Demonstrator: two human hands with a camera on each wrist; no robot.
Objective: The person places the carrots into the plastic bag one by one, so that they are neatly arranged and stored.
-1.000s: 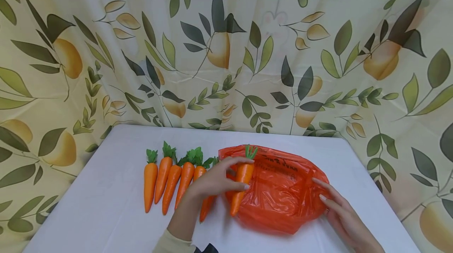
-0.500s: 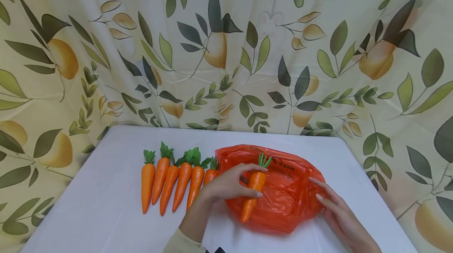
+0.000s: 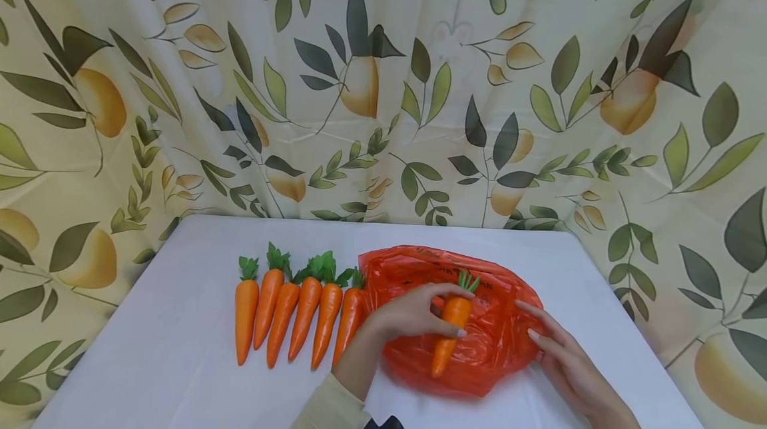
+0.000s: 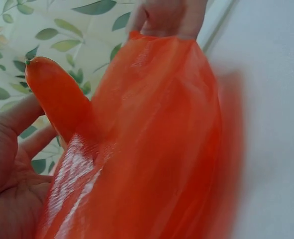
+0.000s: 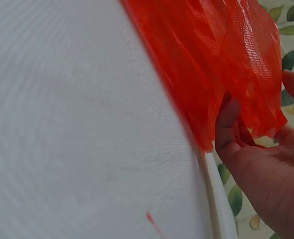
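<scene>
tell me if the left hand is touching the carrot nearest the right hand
Touching: in the head view, the left hand grips the carrot, its thumb lying across the orange body.

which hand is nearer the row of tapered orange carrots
Left hand, just right of the row; the right hand is farther, at the right end of the red plastic bag.

Dark lettering (image 3: 484, 301) on red plastic bag (image 3: 500, 342), partly hidden, too small and creased to read.
</scene>
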